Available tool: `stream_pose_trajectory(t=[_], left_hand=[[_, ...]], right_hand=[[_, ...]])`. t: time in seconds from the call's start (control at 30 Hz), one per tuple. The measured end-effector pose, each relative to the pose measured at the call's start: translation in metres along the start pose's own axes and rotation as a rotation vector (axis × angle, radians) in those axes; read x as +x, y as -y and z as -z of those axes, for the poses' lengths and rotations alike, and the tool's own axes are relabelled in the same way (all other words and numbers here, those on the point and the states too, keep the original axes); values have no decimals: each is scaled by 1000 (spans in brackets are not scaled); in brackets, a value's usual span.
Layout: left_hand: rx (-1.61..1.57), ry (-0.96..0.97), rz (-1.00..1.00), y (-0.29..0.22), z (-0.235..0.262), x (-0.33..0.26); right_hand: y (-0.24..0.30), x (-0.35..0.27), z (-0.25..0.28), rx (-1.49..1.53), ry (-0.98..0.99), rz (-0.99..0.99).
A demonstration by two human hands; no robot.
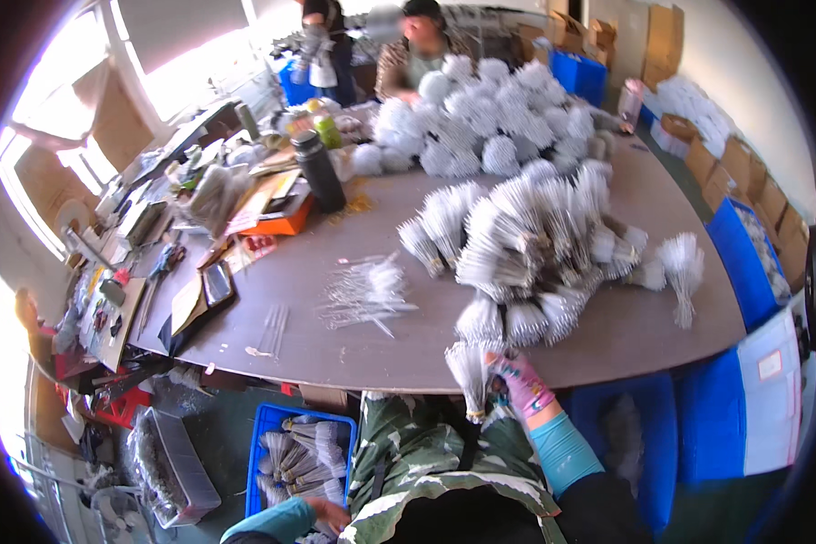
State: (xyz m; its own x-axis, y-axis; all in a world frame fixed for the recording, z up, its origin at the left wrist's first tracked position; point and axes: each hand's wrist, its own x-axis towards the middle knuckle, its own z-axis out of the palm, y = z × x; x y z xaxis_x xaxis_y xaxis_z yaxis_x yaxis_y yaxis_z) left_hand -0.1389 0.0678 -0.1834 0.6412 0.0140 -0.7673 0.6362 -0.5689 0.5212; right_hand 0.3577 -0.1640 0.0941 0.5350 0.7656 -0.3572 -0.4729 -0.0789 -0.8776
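Note:
My right hand point(524, 385), in a pink patterned glove, is closed on a bundle of thin white sticks point(469, 374) at the table's near edge. The bundle's white ends fan out at the top, and its tied, narrower end points down toward my lap. Low in view, my left hand point(329, 514) is bare below a teal sleeve, beside the near end of a blue crate point(257, 433). Similar bundles point(304, 453) lie in that crate. The left fingers are too small and partly hidden to read. A large heap of bundles point(535, 236) rises just beyond my right hand.
Loose white sticks point(364, 295) lie mid-table on the brown tabletop point(317, 358). A dark thermos point(318, 172) and an orange box point(286, 219) stand left. Round white clusters point(499, 109) are piled at the back, near a person point(419, 54). Blue bins point(752, 245) line the right.

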Motion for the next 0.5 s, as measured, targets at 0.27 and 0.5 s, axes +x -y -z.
stream_pose_trajectory(t=[0.27,0.5], left_hand=[[446,688,-157,-58,-32,-55],[626,435,-332,-310,158,-45]], right_hand=[[4,-102,108,371,-398,276],[-68,-275,267,767,-1081,447]])
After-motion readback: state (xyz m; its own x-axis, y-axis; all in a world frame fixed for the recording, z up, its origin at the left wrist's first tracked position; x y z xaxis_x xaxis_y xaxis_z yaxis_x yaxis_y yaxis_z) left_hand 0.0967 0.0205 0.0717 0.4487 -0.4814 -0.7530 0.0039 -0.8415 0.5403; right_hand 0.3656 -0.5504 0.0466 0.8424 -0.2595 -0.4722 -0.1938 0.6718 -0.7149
